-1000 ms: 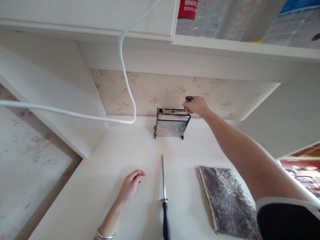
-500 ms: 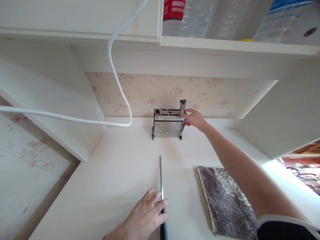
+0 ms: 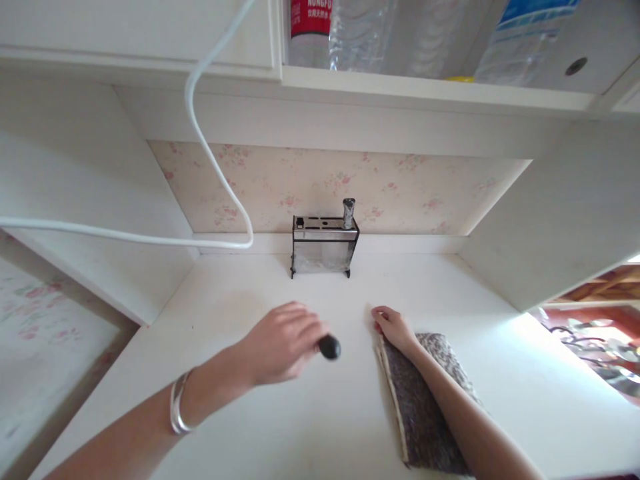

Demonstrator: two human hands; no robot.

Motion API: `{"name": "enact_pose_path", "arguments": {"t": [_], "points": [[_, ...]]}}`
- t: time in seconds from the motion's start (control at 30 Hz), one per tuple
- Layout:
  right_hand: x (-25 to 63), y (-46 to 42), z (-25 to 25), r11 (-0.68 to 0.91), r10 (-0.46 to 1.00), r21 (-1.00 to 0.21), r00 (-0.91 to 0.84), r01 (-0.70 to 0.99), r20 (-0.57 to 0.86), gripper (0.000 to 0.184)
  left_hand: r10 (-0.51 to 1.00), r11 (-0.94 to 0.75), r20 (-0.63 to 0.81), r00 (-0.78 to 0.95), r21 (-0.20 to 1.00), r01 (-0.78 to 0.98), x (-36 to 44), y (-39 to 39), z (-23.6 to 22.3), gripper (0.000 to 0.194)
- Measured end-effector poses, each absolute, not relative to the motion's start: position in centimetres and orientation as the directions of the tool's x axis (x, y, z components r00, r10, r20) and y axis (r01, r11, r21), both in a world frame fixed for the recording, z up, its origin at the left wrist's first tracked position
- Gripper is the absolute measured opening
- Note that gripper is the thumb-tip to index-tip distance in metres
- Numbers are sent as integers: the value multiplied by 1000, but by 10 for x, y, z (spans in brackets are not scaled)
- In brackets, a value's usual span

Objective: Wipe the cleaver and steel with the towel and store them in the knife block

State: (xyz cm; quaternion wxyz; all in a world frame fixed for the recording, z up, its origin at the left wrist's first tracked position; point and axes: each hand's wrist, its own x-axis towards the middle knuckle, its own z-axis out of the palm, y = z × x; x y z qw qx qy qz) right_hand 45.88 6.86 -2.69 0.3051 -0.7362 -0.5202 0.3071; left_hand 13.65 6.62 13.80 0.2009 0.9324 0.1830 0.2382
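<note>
Black handle (image 3: 330,347) juts rightward from the left hand (image 3: 280,343), whose fingers (image 3: 306,329) grip it.

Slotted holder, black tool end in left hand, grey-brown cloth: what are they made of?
Slotted holder: glossy panels, perhaps polished metal or clear plastic; the reflections leave it open.
Black tool end: likely smooth plastic or rubber, going by its soft highlight.
Grey-brown cloth: apparently plush textile, judging by its fuzzy, mottled pile.

White counter (image 3: 230,283), pale floral wallpaper (image 3: 280,183), white overhead cabinet (image 3: 125,33), brighter light at right
</note>
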Motion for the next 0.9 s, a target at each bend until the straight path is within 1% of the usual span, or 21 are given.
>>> {"name": "enact_pose_path", "arguments": {"t": [0.03, 0.1, 0.17, 0.2, 0.27, 0.33, 0.37, 0.47, 0.6, 0.7, 0.9], "points": [[460, 66, -31, -267, 955, -752, 273, 603, -120, 35, 536, -811, 410, 738, 493, 316, 140, 76, 151, 16], [460, 66, -34, -252, 959, -719, 269, 648, -94, 39, 715, -685, 455, 531, 610, 399, 148, 98, 177, 24], [461, 68, -35, -243, 962, -682, 264, 689, -77, 38, 804, -581, 454, 385, 737, 345, 157, 121, 199, 31], [461, 69, -35, -245, 961, -664, 266, 706, -72, 36, 821, -560, 472, 320, 775, 293, 162, 133, 209, 32], [460, 71, -36, -254, 959, -634, 276, 730, -66, 35, 829, -557, 529, 181, 806, 199, 169, 159, 228, 31], [460, 72, -38, -260, 957, -610, 283, 748, -61, 34, 809, -586, 584, 68, 795, 155, 174, 182, 243, 29], [460, 72, -39, -260, 957, -599, 283, 757, -56, 34, 791, -605, 611, 22, 778, 170, 176, 193, 249, 28], [458, 71, -41, -253, 959, -564, 282, 786, -37, 33, 732, -637, 679, -59, 713, 292, 179, 217, 263, 28], [455, 71, -41, -246, 959, -515, 282, 821, -10, 33, 674, -616, 728, -128, 649, 447, 185, 236, 266, 25], [453, 70, -40, -244, 960, -488, 279, 838, -2, 34, 653, -608, 745, -137, 624, 491, 191, 249, 260, 23], [453, 70, -41, -254, 960, -453, 280, 854, -11, 35, 666, -615, 744, -63, 595, 517, 204, 265, 250, 22]]}}
